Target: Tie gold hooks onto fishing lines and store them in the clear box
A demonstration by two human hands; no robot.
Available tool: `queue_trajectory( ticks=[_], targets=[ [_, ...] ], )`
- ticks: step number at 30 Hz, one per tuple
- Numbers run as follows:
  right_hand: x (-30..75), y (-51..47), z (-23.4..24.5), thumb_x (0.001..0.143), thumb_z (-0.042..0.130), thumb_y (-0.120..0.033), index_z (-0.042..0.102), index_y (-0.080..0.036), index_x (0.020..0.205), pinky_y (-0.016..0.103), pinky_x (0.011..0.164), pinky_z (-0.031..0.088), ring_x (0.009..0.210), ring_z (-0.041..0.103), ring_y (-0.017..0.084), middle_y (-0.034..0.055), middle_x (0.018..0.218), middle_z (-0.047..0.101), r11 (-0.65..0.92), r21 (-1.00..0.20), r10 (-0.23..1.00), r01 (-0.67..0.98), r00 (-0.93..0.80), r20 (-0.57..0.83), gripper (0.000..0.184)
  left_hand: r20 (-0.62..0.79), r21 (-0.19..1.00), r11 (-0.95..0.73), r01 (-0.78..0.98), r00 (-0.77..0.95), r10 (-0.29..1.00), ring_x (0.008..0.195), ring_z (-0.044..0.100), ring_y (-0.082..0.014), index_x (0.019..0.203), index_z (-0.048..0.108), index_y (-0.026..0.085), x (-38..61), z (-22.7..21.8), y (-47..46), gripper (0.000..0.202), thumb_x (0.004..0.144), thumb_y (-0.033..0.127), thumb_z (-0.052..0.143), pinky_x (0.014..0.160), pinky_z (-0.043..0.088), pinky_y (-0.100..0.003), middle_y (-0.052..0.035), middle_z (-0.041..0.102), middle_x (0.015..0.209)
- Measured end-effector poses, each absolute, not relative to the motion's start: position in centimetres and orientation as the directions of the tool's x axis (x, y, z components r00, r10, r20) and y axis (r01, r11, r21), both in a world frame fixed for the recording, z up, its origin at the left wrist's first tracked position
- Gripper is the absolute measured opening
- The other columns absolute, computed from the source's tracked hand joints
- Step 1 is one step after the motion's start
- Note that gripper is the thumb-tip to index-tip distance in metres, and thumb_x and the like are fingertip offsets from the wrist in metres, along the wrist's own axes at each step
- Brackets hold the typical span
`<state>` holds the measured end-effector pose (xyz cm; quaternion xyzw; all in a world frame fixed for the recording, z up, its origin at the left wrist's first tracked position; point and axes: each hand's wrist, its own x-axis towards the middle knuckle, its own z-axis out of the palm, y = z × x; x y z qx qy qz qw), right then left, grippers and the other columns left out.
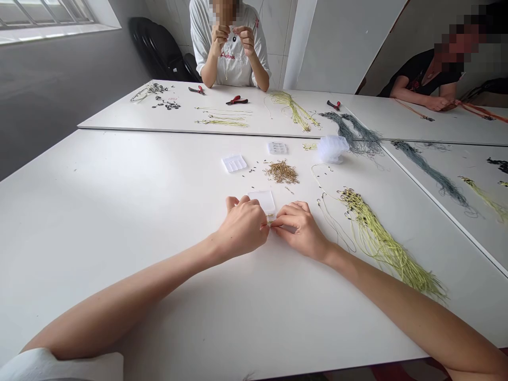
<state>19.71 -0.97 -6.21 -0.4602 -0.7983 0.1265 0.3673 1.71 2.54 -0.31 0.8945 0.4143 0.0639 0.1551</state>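
Observation:
A small clear plastic box [262, 200] stands on the white table with its lid raised, between my two hands. My left hand [246, 227] is closed over the box's left side and hides much of it; its fingertips curl at the front edge. From the other side my right hand [299, 227] reaches in, thumb and fingers pinched together at the box's right front corner. What those fingertips hold is too small to make out. Tiny gold-coloured pieces show inside the box. Just beyond lies a heap of small brass-coloured metal swivels or clips [281, 172].
Near the heap are an open clear box [234, 163], a filled box [277, 148] and stacked clear boxes [332, 149]. Yellow-green cords [381, 233] spread on the right, grey-blue cords [431, 169] beyond. Across the table, a person [230, 53] works near pliers [237, 100]; another [432, 84] sits right.

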Motion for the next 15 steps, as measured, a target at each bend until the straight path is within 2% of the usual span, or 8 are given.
queue_trajectory(
  ticks=[5, 15],
  targets=[
    [19.71, -0.97, -6.05, 0.084, 0.067, -0.014, 0.069, -0.023, 0.079, 0.041, 0.092, 0.036, 0.077, 0.062, 0.016, -0.0008, 0.078, 0.067, 0.506, -0.608, 0.858, 0.611, -0.282, 0.43, 0.011, -0.04, 0.383, -0.555, 0.739, 0.613, 0.789, 0.087, 0.054, -0.0291, 0.053, 0.063, 0.019, 1.79, -0.22, 2.88, 0.026, 0.077, 0.027, 0.057, 0.085, 0.029, -0.047, -0.01, 0.061, 0.071],
    [19.57, -0.82, -5.86, 0.081, 0.071, -0.015, 0.068, -0.022, 0.078, 0.043, 0.094, 0.034, 0.082, 0.063, 0.018, -0.0011, 0.078, 0.067, 0.395, -0.698, 0.918, 0.597, -0.225, 0.326, 0.009, -0.049, 0.392, -0.553, 0.735, 0.617, 0.786, 0.09, 0.056, -0.0312, 0.055, 0.065, 0.019, 1.75, -0.26, 3.1, 0.022, 0.075, 0.027, 0.059, 0.084, 0.028, -0.046, -0.0099, 0.063, 0.072]
  ],
)
